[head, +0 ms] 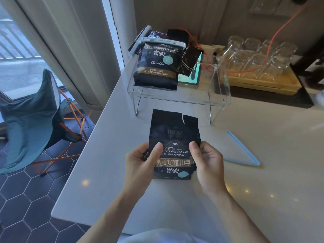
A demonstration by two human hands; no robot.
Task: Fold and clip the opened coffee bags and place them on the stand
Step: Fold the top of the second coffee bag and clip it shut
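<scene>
I saw left hand (140, 160) and right hand (207, 161) pinching the glossy black torn-top coffee bag (173, 144) just before the clear acrylic stand (177, 99), clipped bag (156, 65) atop, blue clip (242, 149) right of it.

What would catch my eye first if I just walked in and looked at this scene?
Most likely the black coffee bag with its torn top, held upright over the pale counter by the left hand and right hand. Behind it a clear stand carries a clipped bag, and a blue clip lies open on the counter to the right.
</scene>
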